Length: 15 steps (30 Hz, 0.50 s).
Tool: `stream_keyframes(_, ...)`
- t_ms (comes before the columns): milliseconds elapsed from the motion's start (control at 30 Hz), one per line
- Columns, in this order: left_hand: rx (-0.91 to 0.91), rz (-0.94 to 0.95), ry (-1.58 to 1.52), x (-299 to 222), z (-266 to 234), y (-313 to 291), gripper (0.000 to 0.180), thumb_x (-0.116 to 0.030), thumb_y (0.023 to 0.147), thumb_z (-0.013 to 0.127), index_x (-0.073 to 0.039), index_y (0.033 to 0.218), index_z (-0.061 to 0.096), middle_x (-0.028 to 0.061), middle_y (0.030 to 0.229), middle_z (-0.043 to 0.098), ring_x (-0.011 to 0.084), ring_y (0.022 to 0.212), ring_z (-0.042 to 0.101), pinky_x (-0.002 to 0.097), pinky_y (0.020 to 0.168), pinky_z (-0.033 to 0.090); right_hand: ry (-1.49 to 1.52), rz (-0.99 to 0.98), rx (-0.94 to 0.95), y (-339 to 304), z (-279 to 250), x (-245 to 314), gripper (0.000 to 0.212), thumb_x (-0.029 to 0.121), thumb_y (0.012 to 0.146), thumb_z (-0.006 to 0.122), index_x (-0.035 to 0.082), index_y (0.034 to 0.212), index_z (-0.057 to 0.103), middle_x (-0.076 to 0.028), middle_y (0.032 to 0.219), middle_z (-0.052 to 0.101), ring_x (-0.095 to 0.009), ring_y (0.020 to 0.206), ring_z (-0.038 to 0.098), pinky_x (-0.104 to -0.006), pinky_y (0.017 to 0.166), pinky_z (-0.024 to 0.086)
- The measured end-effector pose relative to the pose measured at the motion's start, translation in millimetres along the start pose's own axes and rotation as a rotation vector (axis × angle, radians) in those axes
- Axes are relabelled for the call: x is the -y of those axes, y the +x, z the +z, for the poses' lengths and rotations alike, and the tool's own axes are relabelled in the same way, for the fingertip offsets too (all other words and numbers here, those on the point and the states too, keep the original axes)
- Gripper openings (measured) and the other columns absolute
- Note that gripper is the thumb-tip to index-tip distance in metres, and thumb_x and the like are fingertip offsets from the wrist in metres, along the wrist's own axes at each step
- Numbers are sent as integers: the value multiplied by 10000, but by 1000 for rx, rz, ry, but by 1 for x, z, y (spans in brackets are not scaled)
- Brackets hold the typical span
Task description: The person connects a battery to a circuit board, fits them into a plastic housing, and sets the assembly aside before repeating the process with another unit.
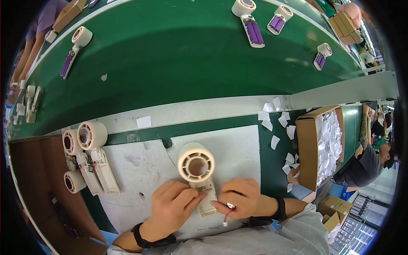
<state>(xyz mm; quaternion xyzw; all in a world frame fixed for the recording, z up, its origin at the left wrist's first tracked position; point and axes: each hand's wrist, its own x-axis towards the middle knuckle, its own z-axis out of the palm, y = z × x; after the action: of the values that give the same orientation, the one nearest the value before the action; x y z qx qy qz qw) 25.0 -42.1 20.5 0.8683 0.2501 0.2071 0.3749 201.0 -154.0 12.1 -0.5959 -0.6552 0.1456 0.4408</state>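
left hand point(172, 208): at 6 o'clock, fingers curled, pinching the cream fan housing point(198, 175) by its handle.
right hand point(242, 197): closed on a small red-wired connector point(228, 211).
grey mat point(140, 170): under the housing.
spare housings point(87, 157): 9 o'clock.
box of white slips point(323, 144): 3 o'clock.
green conveyor point(178, 59): 12 o'clock.

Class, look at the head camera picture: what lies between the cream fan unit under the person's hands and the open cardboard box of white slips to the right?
In the head view, between the fan unit and the cardboard box lie a grey mat, then green surface strewn with loose white paper slips.
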Motion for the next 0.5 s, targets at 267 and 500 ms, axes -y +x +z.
stream_keyframes(267,171,-168,-400,1,-15,6,240,5,722,740,-44,927,627,84,831,618,257,736,625,354,639,523,-69,16,70,5,10,-2,327,184,610,843,105,906,728,-9,859,579,-118,581,568,-239,459,432)
stream_keyframes(500,264,10,-428,11,-25,6,336,93,682,715,-43,983,653,125,915,672,277,807,650,342,726,535,-87,27,99,7,14,1,229,152,641,811,122,853,727,4,840,555,-105,599,566,-244,465,436)
